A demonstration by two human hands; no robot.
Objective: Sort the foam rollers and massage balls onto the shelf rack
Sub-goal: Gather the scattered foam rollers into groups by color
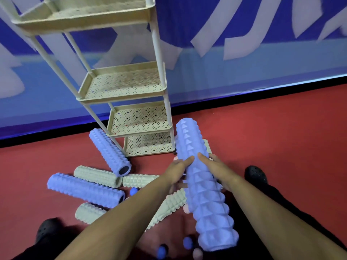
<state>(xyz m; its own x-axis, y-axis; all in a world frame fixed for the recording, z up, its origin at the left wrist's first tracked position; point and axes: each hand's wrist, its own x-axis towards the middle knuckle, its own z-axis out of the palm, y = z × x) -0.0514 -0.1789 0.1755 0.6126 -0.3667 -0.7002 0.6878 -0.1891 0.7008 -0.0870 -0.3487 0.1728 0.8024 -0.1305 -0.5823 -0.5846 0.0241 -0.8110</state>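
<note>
Shelf rack tiers look bare; we're on the first lift. Blue roller, ridged with pyramid knobs, is off the floor, just right of the rack. Left hand and right hand clasp its sides. Next: turn it to fit a tier.

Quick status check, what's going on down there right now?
Both hands, left and right, grip one blue roller, lifted. Shelf rack tiers bare. Other rollers and balls on floor. Path looks clear.
</note>
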